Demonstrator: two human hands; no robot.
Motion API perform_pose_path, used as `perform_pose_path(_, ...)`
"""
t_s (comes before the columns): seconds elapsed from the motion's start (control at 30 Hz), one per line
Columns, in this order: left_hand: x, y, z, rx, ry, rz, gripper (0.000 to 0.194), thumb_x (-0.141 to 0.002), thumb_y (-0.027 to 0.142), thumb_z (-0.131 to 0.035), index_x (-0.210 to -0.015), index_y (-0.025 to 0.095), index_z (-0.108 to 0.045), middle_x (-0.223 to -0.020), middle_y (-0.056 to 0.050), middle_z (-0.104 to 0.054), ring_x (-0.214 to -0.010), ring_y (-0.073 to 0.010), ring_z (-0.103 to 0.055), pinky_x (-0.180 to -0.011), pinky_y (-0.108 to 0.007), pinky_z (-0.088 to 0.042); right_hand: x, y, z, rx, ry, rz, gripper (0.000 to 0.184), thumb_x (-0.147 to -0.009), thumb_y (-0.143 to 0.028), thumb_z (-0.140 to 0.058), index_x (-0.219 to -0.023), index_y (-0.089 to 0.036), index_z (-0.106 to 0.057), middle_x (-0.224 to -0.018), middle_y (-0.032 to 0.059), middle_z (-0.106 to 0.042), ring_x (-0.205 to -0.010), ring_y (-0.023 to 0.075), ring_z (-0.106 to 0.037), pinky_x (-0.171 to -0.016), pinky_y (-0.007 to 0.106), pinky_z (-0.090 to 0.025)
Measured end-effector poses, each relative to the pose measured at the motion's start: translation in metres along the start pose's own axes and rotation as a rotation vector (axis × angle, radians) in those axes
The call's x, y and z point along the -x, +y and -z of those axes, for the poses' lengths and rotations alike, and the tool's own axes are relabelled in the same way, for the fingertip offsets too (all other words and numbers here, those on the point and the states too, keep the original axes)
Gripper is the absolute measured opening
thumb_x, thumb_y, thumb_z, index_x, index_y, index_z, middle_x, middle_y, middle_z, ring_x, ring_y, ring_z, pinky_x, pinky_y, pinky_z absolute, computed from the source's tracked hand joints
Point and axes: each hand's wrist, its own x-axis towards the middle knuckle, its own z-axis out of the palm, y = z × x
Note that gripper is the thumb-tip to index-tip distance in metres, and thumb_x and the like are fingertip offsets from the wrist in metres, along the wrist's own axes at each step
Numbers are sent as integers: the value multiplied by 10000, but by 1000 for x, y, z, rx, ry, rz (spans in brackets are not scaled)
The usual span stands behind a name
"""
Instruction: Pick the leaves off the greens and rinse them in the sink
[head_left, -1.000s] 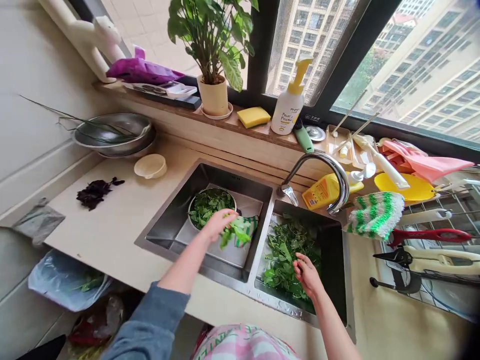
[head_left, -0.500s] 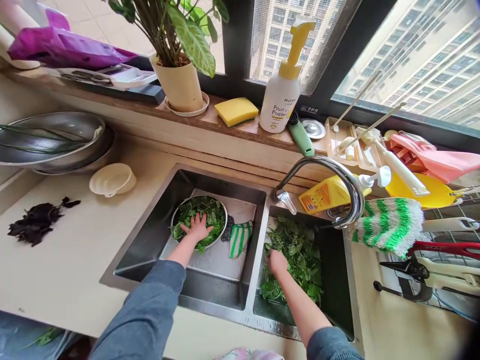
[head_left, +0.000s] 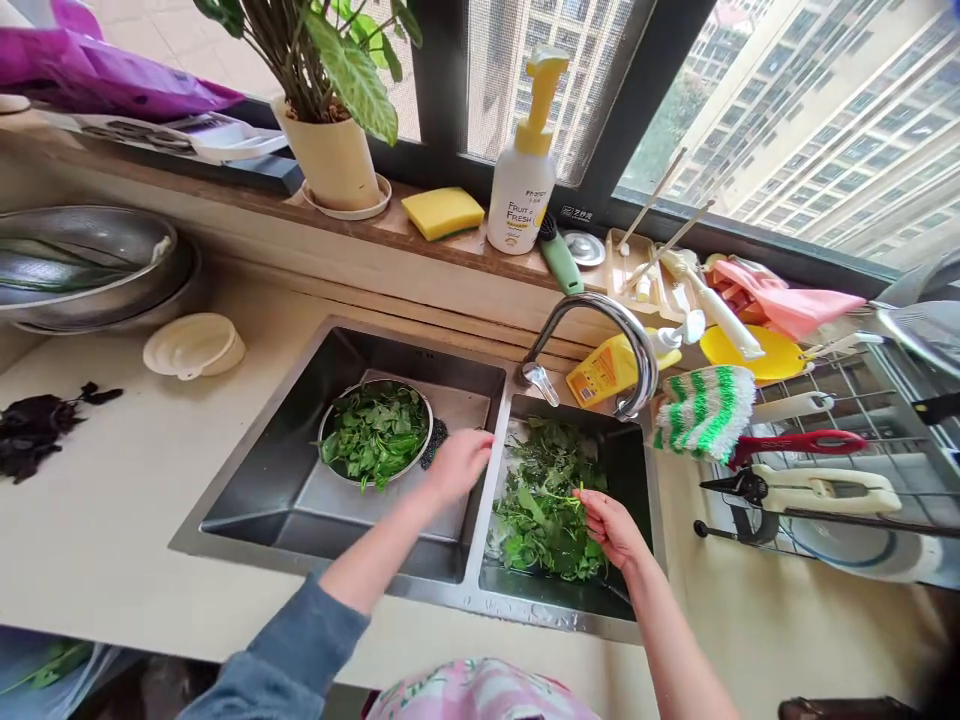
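Note:
Over the divider of the double sink, my left hand [head_left: 459,466] reaches toward the right basin. Its fingers are loosely bent and a little apart, with nothing visible in them. A thin green stem is pinched in my right hand [head_left: 611,524], just above the leafy greens [head_left: 551,530] that lie in water in the right basin. Picked leaves [head_left: 375,432] fill a round metal bowl [head_left: 321,452] in the left basin [head_left: 300,535]. Beside that bowl is a dark scouring pad [head_left: 435,443], partly hidden by my left hand.
A curved faucet [head_left: 592,300] arches over the right basin. To the right, a dish rack [head_left: 900,400] holds kitchen scissors [head_left: 810,490] and a striped cloth [head_left: 705,410]. A cream bowl [head_left: 196,345] and dark leaves [head_left: 37,430] rest on the left counter.
My left hand has left the leaves in the metal bowl and moved right to the divider. My right hand has risen from the greens, turned, and now shows a stem. The view has shifted.

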Motion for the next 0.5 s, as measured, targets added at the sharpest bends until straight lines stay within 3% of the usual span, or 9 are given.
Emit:
perform_pose_path(0.1,16,45,-57,298,-150,-94,297,-789,305,-514,-1052,205,-607,-1070,-44,-631,-984,-185,-551,-890,-287,-401,20,-1,-9,-33,-57,13,406,-620,-455,-685,-857,-131,-626,-473,-103,-252,-397,27,-174,-381,185,-103)
perform_pose_path(0.23,36,56,-111,395,-273,16,263,-778,339,-505,-891,159,-659,-873,-43,-671,-784,-163,-575,-735,-265,-430,30,13,-22,99,-37,105,413,-637,-499,-655,-834,-137,-636,-485,-64,-389,-401,42,-247,-384,195,-152)
perform_pose_path(0.37,49,42,-129,447,-370,141,277,-767,333,-484,-723,119,-654,-603,1,-581,-578,-117,-486,-560,-226,-364,35,32,-26,347,19,342,325,-683,-457,-606,-787,-154,-660,-744,51,-626,-636,148,-513,-548,245,-371)
perform_pose_path(0.43,55,38,-130,491,-435,160,294,-774,336,-464,-725,112,-649,-557,21,-525,-542,-102,-443,-526,-216,-323,40,38,-27,496,8,420,255,-731,-394,-544,-778,-168,-652,-781,53,-639,-691,166,-534,-595,254,-385)
perform_pose_path(0.5,59,39,-128,402,-475,164,304,-774,336,-459,-687,117,-651,-529,26,-492,-536,-103,-428,-524,-222,-300,47,41,-28,698,-2,463,191,-749,-317,-495,-768,-183,-630,-745,31,-620,-623,144,-510,-558,241,-360)
